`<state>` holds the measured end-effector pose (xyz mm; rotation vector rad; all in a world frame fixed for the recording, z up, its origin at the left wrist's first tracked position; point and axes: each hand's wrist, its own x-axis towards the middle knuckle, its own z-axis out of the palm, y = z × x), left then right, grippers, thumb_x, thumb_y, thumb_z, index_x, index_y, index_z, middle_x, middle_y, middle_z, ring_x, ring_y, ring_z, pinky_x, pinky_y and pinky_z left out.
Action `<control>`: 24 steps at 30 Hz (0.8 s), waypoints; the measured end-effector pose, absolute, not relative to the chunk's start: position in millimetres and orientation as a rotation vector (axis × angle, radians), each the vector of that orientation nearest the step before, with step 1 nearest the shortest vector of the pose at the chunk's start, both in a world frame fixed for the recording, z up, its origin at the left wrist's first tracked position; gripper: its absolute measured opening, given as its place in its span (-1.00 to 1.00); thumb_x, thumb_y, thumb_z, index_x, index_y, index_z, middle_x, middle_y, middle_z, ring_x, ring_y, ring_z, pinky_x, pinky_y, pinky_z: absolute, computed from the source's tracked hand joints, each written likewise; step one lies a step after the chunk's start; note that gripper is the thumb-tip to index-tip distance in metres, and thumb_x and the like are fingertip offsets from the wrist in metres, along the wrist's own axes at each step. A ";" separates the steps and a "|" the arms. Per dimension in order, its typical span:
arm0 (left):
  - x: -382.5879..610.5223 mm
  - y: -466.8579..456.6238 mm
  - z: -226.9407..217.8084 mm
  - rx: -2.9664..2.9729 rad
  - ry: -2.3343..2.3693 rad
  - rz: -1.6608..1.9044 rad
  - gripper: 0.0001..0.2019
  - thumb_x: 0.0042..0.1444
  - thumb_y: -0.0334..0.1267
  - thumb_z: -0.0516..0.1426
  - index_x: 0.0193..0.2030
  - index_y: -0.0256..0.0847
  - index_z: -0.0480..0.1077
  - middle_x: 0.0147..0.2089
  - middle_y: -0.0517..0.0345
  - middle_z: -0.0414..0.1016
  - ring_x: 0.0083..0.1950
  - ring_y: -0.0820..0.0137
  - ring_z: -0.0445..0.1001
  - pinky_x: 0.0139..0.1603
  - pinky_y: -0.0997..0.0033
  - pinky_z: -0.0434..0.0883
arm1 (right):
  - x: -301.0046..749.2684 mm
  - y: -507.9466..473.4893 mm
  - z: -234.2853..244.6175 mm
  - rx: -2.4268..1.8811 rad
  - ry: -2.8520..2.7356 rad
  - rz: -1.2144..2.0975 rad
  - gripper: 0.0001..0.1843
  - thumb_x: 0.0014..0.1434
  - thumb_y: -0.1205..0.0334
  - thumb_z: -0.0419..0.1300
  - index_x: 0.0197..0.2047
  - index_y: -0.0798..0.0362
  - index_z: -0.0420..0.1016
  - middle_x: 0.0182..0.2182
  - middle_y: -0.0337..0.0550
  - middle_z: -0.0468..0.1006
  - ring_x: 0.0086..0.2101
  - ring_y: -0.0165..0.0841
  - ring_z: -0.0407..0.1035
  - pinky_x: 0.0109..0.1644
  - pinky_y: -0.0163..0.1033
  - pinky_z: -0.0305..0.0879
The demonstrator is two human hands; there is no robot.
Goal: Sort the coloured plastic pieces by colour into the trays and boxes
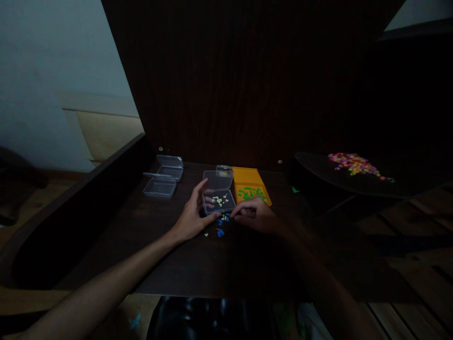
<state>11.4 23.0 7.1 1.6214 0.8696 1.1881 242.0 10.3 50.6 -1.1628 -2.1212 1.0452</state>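
From the head view, the left hand [193, 215] is at eight o'clock of the clear box [230, 204], its fingers spread behind the box's left end and its thumb at the near edge, holding it between them. The box stands in the middle of the worktop [198, 264], lid up at twelve o'clock, with small pale pieces [220, 201] inside. The right hand [256, 215] is at four o'clock, fingers curled and tips drawn together beside the loose pieces; whether it pinches one I cannot tell. At six o'clock, blue pieces [220, 233] lie on the worktop, some mixed with pale ones. The yellow box [247, 175], just beside at three o'clock, holds green pieces [253, 192].

The step in hand looks like picking pale pieces out from among the blue and putting them in the clear box. The next move seems to call for a fine fingertip pinch on a single pale piece, with the box kept steady.
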 end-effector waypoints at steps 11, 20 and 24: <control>11.1 26.6 6.8 1.651 0.958 1.270 -0.07 -0.04 -0.25 0.36 0.42 -0.06 -0.04 0.15 -0.07 0.35 -0.06 0.29 0.48 0.04 0.05 0.55 | 223.7 13.3 38.6 -1.544 -2.483 0.570 -0.80 0.16 0.21 0.26 -0.13 0.00 0.61 -0.56 -0.33 0.40 -0.50 -0.45 0.21 -0.36 -0.33 -0.01; 11.1 27.0 5.5 1.655 0.919 1.315 -0.07 -0.04 -0.24 0.35 0.41 -0.04 -0.03 0.15 -0.07 0.36 -0.08 0.30 0.50 0.03 0.08 0.56 | 223.2 13.5 30.1 -1.594 -2.516 0.512 -0.77 0.23 0.15 0.22 -0.08 -0.02 0.60 -0.40 -0.23 0.54 -0.38 -0.38 0.34 -0.28 -0.30 0.08; 10.7 27.5 5.3 1.641 0.924 1.303 -0.06 -0.05 -0.24 0.36 0.41 -0.05 -0.03 0.16 -0.07 0.35 -0.07 0.30 0.49 0.03 0.08 0.56 | 223.8 14.3 29.0 -1.569 -2.501 0.499 -0.80 0.19 0.21 0.24 -0.12 -0.01 0.62 -0.44 -0.25 0.52 -0.41 -0.40 0.33 -0.31 -0.31 0.07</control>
